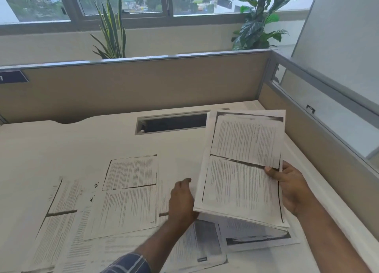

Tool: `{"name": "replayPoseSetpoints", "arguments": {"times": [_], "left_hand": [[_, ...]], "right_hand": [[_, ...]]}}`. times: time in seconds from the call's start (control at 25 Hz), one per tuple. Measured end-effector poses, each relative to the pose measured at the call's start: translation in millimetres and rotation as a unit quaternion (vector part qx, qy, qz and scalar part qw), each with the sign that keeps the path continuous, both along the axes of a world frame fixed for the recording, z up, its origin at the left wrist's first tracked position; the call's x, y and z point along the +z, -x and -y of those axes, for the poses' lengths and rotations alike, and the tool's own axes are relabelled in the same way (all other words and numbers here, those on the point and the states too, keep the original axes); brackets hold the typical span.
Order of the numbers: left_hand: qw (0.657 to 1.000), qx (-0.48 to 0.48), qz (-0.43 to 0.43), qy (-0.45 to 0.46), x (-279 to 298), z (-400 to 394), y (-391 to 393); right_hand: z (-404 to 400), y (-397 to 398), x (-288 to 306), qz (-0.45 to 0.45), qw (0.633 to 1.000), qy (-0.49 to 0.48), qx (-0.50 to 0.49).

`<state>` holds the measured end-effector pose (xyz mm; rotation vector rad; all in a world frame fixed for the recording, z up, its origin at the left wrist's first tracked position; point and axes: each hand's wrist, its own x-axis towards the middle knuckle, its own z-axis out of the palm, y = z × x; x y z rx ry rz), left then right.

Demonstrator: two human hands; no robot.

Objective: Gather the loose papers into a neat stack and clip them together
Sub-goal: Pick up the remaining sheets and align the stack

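My right hand [291, 188] grips the right edge of a small stack of photocopied sheets [242, 166], thumb on top, and holds it tilted above the desk. My left hand [181, 201] sits at the stack's lower left edge, fingers curled under it; the fingertips are hidden. Loose printed sheets lie flat on the white desk [61, 141]: one in the middle [127, 194], one at the left [59, 217], more near the front [196, 248] and under the held stack [256, 238]. No clip is in view.
A rectangular cable slot [174, 123] opens in the desk behind the papers. Beige partition walls [143, 88] close the back and right sides. Plants [110, 33] stand behind the partition by the window.
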<state>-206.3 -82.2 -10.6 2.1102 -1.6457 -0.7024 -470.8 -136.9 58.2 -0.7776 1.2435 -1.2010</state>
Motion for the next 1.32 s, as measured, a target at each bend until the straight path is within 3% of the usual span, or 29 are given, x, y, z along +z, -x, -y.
{"name": "replayPoseSetpoints", "arguments": {"times": [0.12, 0.32, 0.48, 0.6, 0.64, 0.76, 0.88, 1.08, 1.32], "left_hand": [[0.978, -0.051, 0.184, -0.080, -3.0, 4.8, 33.6], [0.949, -0.042, 0.274, -0.150, -6.6, 16.1, 56.4], [0.967, -0.010, 0.221, -0.127, 3.0, 28.0, 46.8], [0.986, 0.052, 0.064, -0.145, 3.5, 39.7, 34.6], [0.984, 0.074, 0.046, -0.155, 2.8, 43.1, 31.4], [0.977, 0.098, 0.106, -0.160, 0.0, 49.9, 25.1], [0.982, 0.104, 0.094, -0.131, -2.6, 51.8, 24.3], [0.979, 0.059, 0.153, -0.118, -4.1, 52.9, 25.6], [0.982, 0.080, 0.105, -0.137, -2.8, 64.0, 27.8]], "right_hand": [[8.0, 15.6, -2.5, 0.003, 1.000, -0.011, 0.005], [16.7, 32.7, -7.8, -0.004, 0.999, -0.028, 0.018], [26.4, 44.1, -13.8, 0.004, 0.999, -0.042, 0.019], [31.1, 42.5, -15.4, 0.003, 0.998, -0.051, 0.030], [31.9, 40.7, -15.4, 0.001, 0.998, -0.051, 0.037], [36.6, 34.7, -18.5, 0.000, 0.997, -0.054, 0.053], [40.1, 29.7, -25.2, 0.005, 0.997, -0.056, 0.058], [39.4, 27.5, -33.2, 0.005, 0.997, -0.058, 0.058], [35.9, 23.3, -37.8, 0.016, 0.997, -0.067, 0.041]]}}
